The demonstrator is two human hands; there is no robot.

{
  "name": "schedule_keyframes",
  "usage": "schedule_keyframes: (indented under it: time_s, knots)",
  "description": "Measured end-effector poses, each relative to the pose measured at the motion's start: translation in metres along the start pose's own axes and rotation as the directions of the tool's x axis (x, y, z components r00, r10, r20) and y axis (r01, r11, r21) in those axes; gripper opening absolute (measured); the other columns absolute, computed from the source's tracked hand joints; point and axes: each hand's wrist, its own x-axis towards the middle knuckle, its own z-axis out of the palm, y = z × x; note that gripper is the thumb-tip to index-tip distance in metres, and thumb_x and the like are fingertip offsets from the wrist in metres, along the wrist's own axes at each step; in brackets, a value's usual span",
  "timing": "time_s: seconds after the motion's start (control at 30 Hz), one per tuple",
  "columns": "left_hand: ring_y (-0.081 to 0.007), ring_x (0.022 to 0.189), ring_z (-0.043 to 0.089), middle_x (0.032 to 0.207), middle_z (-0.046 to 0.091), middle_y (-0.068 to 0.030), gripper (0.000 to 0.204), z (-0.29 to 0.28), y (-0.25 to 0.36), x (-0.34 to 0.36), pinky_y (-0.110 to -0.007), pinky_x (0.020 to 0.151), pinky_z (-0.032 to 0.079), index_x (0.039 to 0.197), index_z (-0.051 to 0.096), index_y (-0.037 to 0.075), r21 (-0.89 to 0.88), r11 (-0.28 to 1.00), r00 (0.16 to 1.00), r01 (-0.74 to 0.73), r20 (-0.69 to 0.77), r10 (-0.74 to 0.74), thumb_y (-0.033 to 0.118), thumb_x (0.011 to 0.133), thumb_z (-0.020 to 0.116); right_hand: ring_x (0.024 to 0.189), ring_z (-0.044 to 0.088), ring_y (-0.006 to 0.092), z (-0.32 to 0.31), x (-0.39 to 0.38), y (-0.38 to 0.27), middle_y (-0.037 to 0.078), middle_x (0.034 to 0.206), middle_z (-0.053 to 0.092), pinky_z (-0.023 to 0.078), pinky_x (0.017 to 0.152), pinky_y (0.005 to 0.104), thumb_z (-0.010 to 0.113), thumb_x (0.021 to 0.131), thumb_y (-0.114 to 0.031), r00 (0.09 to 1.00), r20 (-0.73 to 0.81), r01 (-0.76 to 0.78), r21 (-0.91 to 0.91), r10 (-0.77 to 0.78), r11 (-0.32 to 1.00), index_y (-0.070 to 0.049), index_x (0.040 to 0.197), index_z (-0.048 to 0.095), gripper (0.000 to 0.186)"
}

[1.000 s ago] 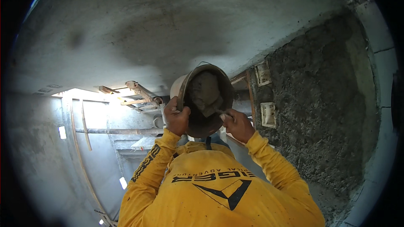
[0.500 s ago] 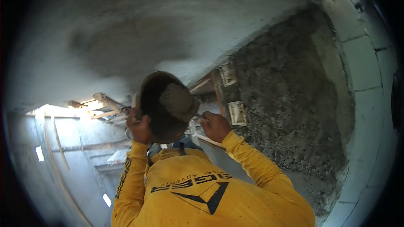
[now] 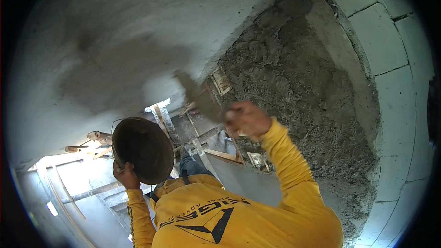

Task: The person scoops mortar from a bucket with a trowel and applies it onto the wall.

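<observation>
My left hand grips the near rim of a round, dark bucket, which is tilted so that I look into its mouth. A thin wire handle stands off its far left rim. To the right, my right hand is closed round the handle of a trowel. The trowel's blade points up and left, smeared by motion and grey with mortar. It is apart from the bucket, in front of a smooth grey surface with a darker damp patch.
Rough, dark mortar covers the wall on the right, with a pale recessed box at its left edge and another box lower down. Pale blocks line the far right. Wooden poles stand at the lower left.
The trowel has come out of the bucket, swinging up and right with my right hand. The bucket has moved down and left in my left hand. The view has shifted.
</observation>
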Motion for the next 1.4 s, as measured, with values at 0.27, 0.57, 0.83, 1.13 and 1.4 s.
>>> schedule_keyframes:
  time_s: [0.27,0.57,0.83,1.13,1.4]
  knots:
    - [-0.0132,0.073,0.056,0.086,0.062,-0.0041,0.024,0.017,0.006,0.001,-0.026,0.066,0.047,0.095,0.06,-0.003,0.075,0.997,0.999,0.025,-0.028,-0.023,-0.003,0.072,0.053,0.047,0.048,0.0104,-0.131,-0.201,0.017,0.0,0.063,0.053,0.04,0.043,0.0238,0.06,0.095,-0.031,0.308,-0.951,-0.072,-0.035,-0.012,0.997,-0.008,0.093,0.06,0.023]
    - [-0.0138,0.064,0.05,0.073,0.057,-0.0035,0.016,0.047,0.022,0.012,-0.027,0.06,0.043,0.084,0.058,-0.001,0.135,0.989,0.992,-0.057,0.123,0.04,0.001,0.068,0.055,0.064,0.065,0.0304,-0.071,-0.161,0.047,0.018,0.079,0.067,0.052,0.063,0.0415,0.061,0.092,-0.032,0.647,-0.756,-0.487,-0.511,-0.101,0.709,-0.002,0.11,0.06,0.036]
    - [-0.0142,0.069,0.051,0.079,0.059,-0.0046,0.021,0.034,0.036,-0.007,-0.027,0.064,0.044,0.089,0.058,-0.003,0.142,0.985,0.988,-0.097,0.135,0.078,0.001,0.068,0.055,0.105,0.062,0.0422,-0.103,0.001,0.076,0.026,0.108,0.066,0.049,0.092,0.0473,0.057,0.092,-0.037,0.625,-0.777,-0.682,-0.588,-0.07,0.434,-0.002,0.12,0.06,0.045]
    - [-0.0125,0.069,0.052,0.083,0.06,-0.003,0.022,-0.017,0.01,-0.026,-0.026,0.061,0.044,0.092,0.059,-0.003,0.009,1.0,0.999,0.025,-0.026,-0.025,-0.003,0.071,0.053,0.109,0.061,0.0421,-0.156,-0.006,0.058,0.028,0.113,0.064,0.048,0.095,0.0462,0.057,0.091,-0.037,0.518,-0.847,-0.719,-0.507,-0.12,0.475,0.004,0.122,0.06,0.051]
    - [-0.0116,0.068,0.051,0.082,0.059,-0.0013,0.026,-0.063,-0.009,-0.027,-0.024,0.062,0.042,0.096,0.06,-0.002,0.093,0.995,0.986,0.036,-0.167,-0.02,-0.003,0.072,0.052,0.104,0.063,0.0417,-0.143,-0.083,0.032,0.027,0.109,0.066,0.05,0.09,0.0478,0.057,0.092,-0.038,0.401,-0.875,-0.771,-0.483,-0.271,0.416,0.002,0.124,0.059,0.052]
